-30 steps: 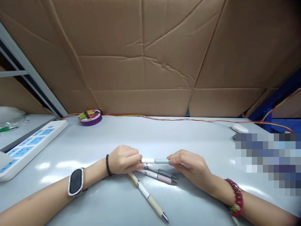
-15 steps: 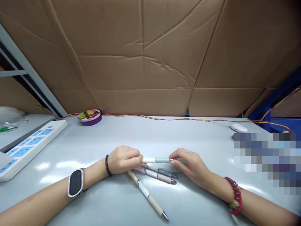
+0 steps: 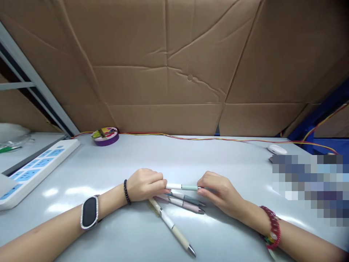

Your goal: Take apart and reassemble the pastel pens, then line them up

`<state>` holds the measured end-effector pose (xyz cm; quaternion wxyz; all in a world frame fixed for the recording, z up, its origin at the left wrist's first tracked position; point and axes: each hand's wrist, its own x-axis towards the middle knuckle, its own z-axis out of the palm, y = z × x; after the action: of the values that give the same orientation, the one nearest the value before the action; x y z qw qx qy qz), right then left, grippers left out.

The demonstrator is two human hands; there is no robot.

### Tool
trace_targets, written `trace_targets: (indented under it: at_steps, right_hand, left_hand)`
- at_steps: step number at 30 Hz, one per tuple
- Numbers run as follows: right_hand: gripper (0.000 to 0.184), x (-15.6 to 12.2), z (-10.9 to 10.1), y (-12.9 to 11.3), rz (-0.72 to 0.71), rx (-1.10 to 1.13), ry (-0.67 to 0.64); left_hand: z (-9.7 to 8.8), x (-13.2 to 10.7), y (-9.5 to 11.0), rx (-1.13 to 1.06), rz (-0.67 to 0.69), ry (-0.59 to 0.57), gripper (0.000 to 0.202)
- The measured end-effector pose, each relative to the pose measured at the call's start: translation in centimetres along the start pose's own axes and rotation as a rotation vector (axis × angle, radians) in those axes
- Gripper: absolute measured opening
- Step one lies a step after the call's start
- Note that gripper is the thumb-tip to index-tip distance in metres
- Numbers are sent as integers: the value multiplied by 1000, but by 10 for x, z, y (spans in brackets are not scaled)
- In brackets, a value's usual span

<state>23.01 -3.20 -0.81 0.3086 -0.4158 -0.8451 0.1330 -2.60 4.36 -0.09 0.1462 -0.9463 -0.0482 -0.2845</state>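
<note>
My left hand [image 3: 144, 185] and my right hand [image 3: 219, 189] hold the two ends of a white and pale green pen [image 3: 182, 187] just above the grey table [image 3: 174, 156]. Both hands are closed in a pinch on it, left on the white end, right on the green tip end. Under the pen lie a grey-green pen [image 3: 188, 198] and a pink pen [image 3: 185, 205], side by side. A beige and white pen [image 3: 174, 230] lies slanted toward me, tip at the near right.
A white power strip with blue sockets [image 3: 32, 171] lies at the left. A purple round tin [image 3: 105, 136] stands at the back left by the cardboard wall [image 3: 174, 72]. Red and yellow wires [image 3: 218, 138] run along the back. A white mouse [image 3: 277, 149] sits far right.
Both hands stay on the same pen; they shifted only slightly, with the right hand a little closer to the pen.
</note>
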Motion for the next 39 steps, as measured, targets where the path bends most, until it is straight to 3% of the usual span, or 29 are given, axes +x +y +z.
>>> trace_targets:
  at_steps: [2,9,13,18,26,34,37,39]
  right_hand:
    - [31,1,0,0,-8,-3,-44]
    - [13,0,2,-2,121,-4,-35]
    - [20,0,2,0,134,-22,-85]
    - [42,-1,4,2,111,-117,-124]
    - [43,-1,8,-1,114,-50,-172]
    - [47,1,9,-13,348,270,-177]
    - [46,2,13,-11,384,411,-97]
    - [46,3,15,-9,347,323,-12]
  left_hand:
    - [2,-1,-1,5,14,-17,24]
    - [5,-2,-2,-28,-46,-56,26]
    - [5,-1,-1,-29,-51,-75,27]
    - [4,0,0,-38,-74,-83,31]
    - [6,1,-1,53,-60,35,15]
    - [4,2,1,121,-37,187,15]
    - [6,-2,0,154,-16,260,13]
    - [9,-4,-2,145,-39,174,15]
